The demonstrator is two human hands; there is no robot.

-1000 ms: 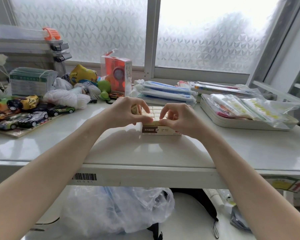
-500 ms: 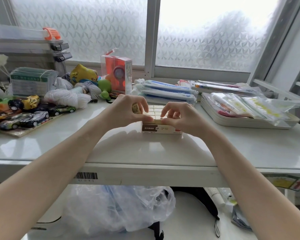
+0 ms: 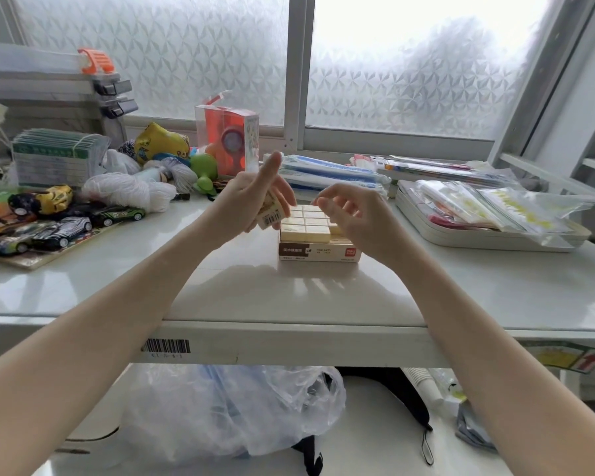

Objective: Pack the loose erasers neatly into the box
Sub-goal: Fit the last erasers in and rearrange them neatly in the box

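An open eraser box [image 3: 319, 251] with a brown and cream front sits on the white table, mid-centre. Rows of cream erasers [image 3: 305, 224] fill its top. My left hand [image 3: 251, 197] hovers just left of the box and holds a wrapped eraser [image 3: 271, 211] with a barcode label, index finger pointing up. My right hand [image 3: 349, 211] hangs above the box's right side, fingers spread and curled, holding nothing. It hides the box's right-hand erasers.
Toy cars [image 3: 62, 228] on a board, yarn [image 3: 131, 192] and a red toy package [image 3: 228, 140] crowd the left. Packaged stationery [image 3: 330, 173] lies behind the box. A white tray [image 3: 488, 237] of plastic bags stands on the right. A plastic bag [image 3: 234, 413] lies under the table.
Both hands have lifted off the box's front edge. My left hand has risen with an eraser in it, and my right hand has opened above the box.
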